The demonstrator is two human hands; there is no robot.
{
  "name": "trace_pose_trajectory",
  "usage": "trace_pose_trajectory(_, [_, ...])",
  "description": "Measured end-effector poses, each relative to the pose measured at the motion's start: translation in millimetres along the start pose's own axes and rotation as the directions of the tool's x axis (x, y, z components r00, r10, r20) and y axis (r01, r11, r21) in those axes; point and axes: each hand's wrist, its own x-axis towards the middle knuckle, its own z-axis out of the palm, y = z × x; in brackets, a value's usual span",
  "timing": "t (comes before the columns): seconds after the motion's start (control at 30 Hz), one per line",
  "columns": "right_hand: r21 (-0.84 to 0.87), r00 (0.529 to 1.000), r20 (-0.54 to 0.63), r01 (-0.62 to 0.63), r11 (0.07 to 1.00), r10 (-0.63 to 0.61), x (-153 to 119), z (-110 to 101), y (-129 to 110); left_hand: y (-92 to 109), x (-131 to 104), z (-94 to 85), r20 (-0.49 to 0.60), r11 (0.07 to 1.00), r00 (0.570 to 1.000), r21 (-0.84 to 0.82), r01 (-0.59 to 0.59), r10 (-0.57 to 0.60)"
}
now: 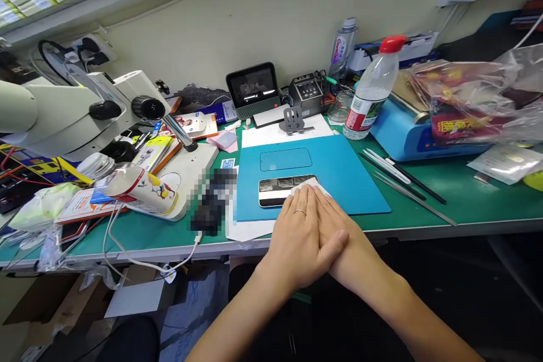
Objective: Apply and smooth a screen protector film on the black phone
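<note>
From the head view, I have the left hand laid flat, fingers extended, over the right hand, whose fingers are mostly covered, their grip untellable; stacking probably steadies pressure through the white cloth onto the phone at eleven o'clock; a transparent panel lies beyond, perhaps apart for protection; the mat leaves room toward one; slim tools border three; the bench edge limits four.

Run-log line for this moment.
left hand: over right hand | right hand: on cloth | cloth: on phone | phone: on blue mat
</note>
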Motion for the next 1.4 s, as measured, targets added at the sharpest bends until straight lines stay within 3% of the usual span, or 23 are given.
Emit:
trace_pose_trajectory(0.17, [0.052, 0.997, 0.008, 0.075, 0.996, -0.075, 13.9, 1.2, 34.5, 1.1, 33.4, 0.0, 0.01, 1.0, 1.0, 0.018, -0.003, 0.003])
trace_pose_trajectory(0.3, [0.096, 0.997, 0.055, 0.054, 0.994, -0.06, 41.5, -0.1, 38.6, -14.6, 49.2, -10.2, 0.036, 1.0, 0.999, 0.022, 0.021, -0.022])
trace_pose_trajectory(0.4, [0.122, 0.995, 0.087, 0.035, 0.992, -0.046, 58.4, 0.4, 18.5, -33.0, 39.6, -16.5, 0.019, 0.999, 0.999, 0.03, 0.035, -0.036])
trace_pose_trajectory(0.6, [0.177, 0.988, 0.123, 0.066, 0.982, -0.088, 78.3, 14.0, -43.5, -76.1, -8.3, -22.4, -0.041, 0.995, 0.996, 0.044, 0.085, -0.084])
trace_pose_trajectory(0.7, [0.235, 0.993, 0.098, 0.043, 0.971, -0.068, 79.6, 16.6, -54.0, -84.4, -18.6, -21.7, -0.034, 0.995, 0.995, 0.04, 0.091, -0.09])
trace_pose_trajectory(0.87, [0.245, 0.992, 0.078, 0.082, 0.966, -0.104, 61.6, 9.0, -52.3, -66.3, -31.0, -11.7, -0.114, 0.992, 0.986, 0.029, 0.124, -0.12])
trace_pose_trajectory(1.13, [0.223, 0.99, 0.037, 0.122, 0.967, -0.133, 28.2, 9.7, -59.6, -34.8, -60.0, 3.1, -0.153, 0.983, 0.972, 0.024, 0.181, -0.176])
trace_pose_trajectory(1.23, [0.209, 0.984, 0.043, 0.163, 0.964, -0.175, 24.9, 5.9, -52.0, -28.9, -53.0, 3.3, -0.159, 0.981, 0.971, 0.041, 0.188, -0.179])
trace_pose_trajectory(1.4, [0.09, 0.998, 0.004, 0.058, 0.994, -0.058, 2.5, 7.7, -15.3, -7.0, -22.7, 9.0, -0.111, 0.998, 0.992, 0.014, 0.065, -0.064])
